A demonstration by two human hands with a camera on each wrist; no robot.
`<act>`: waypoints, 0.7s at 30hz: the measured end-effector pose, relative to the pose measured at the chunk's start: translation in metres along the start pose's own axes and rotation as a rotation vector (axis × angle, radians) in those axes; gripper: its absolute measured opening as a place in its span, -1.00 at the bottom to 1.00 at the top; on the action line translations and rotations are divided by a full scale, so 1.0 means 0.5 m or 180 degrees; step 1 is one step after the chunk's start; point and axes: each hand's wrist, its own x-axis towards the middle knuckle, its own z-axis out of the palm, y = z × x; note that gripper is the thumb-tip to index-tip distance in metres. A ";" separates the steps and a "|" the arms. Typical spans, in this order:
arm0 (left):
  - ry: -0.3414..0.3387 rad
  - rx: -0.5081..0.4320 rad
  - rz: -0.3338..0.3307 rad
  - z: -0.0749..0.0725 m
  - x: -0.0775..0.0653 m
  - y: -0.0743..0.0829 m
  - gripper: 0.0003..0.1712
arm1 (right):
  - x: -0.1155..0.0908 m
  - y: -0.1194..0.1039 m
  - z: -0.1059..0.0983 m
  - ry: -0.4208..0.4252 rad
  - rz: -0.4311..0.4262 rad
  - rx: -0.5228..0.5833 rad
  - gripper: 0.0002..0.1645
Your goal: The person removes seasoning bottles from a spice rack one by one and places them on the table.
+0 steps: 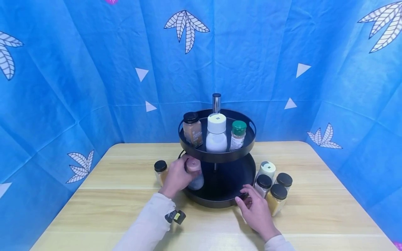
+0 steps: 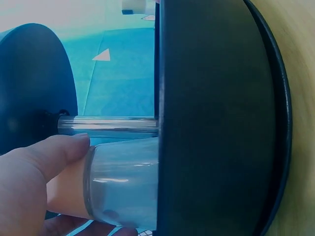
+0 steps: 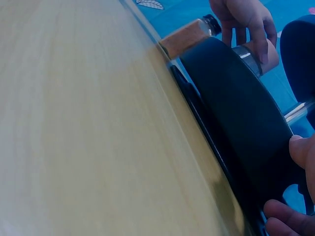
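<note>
A two-tier round black rack [image 1: 216,204] with a chrome centre post stands mid-table. My left hand [image 1: 179,176] reaches in from the left at its lower tier and grips a clear jar [image 1: 197,183] by its pale pinkish cap. The jar is upright on that tier; in the left wrist view its body [image 2: 128,182] shows behind the tray wall, thumb on the cap. At the lower tray's front right rim is my right hand [image 1: 255,212], thumb and fingers either side of the edge beside a handle cutout in the right wrist view.
On the upper tier stand a black-capped brown spice jar [image 1: 193,132], a white-capped jar [image 1: 216,136] and a green-capped shaker [image 1: 237,136]. Another black-capped jar [image 1: 161,170] is left of the rack. Several jars, one with yellow contents [image 1: 275,202], cluster at right. Blue curtain [image 1: 251,52] surrounds the table.
</note>
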 end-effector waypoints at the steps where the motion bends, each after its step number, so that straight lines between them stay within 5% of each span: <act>1: 0.0017 0.0011 0.0001 -0.001 0.001 0.001 -0.46 | 0.000 0.000 0.000 -0.0001 0.0003 -0.0002 -0.71; 21: 0.0145 0.0014 0.0006 -0.024 0.003 0.012 -0.44 | -0.001 -0.003 -0.002 -0.0024 0.0046 -0.0024 -0.71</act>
